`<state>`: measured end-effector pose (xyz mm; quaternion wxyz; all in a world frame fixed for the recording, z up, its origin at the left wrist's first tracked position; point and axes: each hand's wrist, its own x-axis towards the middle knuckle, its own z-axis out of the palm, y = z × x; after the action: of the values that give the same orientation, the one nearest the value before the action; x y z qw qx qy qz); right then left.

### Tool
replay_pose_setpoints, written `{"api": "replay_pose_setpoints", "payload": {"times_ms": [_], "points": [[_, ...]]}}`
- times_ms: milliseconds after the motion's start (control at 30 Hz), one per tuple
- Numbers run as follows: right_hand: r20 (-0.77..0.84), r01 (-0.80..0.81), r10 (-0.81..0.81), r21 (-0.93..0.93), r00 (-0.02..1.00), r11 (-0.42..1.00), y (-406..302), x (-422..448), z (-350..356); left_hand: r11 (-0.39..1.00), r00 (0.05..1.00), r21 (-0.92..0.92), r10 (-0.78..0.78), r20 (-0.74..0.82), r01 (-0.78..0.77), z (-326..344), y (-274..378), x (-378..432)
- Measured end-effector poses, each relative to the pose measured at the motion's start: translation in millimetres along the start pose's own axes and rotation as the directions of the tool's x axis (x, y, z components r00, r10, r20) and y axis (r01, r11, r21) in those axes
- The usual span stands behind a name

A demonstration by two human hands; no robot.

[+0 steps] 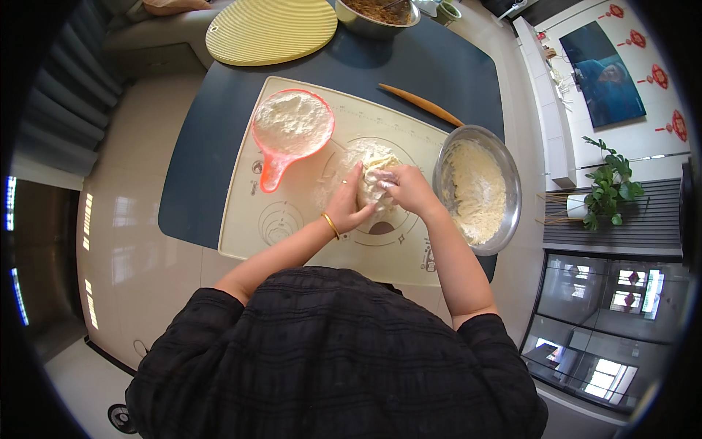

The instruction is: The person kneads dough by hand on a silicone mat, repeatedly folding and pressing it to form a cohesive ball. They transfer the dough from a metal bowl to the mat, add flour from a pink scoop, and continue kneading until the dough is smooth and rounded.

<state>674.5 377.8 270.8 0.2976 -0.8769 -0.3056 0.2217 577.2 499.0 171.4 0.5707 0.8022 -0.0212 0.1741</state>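
Observation:
A lump of pale dough [372,186] lies on a floury patch of the cream pastry mat [307,230]. My left hand [350,203], with a gold bangle at its wrist, presses along the dough's left side. On the other side my right hand [407,189] grips the dough's upper right part, with white flour or dough on its fingers. The two hands partly cover the lump. Left of them stands a red-rimmed plastic scoop [271,174] full of white flour [293,120]. To the right, a steel bowl [514,206] holds flour and crumbly dough [478,192].
Beyond the mat, a wooden rolling pin [422,105] lies on the dark table [192,181]. A yellow ribbed board [272,33] rests at the far left edge. Beside it stands a metal bowl [364,28] of brown filling with a utensil in it.

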Motion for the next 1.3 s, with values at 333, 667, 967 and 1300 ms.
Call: {"api": "replay_pose_setpoints", "payload": {"times_ms": [333,667,967,1300], "points": [[-0.043,-0.210,0.225,0.229,0.973,0.951,-23,-12,-64,0.962,0.961,-0.015,-0.272,-0.046,0.272,-9,-18,8],[-0.124,-0.106,0.075,-0.267,0.989,0.958,51,-6,41,0.832,0.905,0.499,0.008,0.426,-0.242,23,10,-3],[-0.181,-0.074,0.035,-0.217,0.983,0.973,96,17,74,0.784,0.852,0.588,-0.158,0.499,-0.199,33,-15,0],[-0.355,-0.010,0.037,0.076,0.934,0.997,61,-30,16,0.835,0.863,0.520,-0.118,0.491,-0.181,12,15,34]]}}
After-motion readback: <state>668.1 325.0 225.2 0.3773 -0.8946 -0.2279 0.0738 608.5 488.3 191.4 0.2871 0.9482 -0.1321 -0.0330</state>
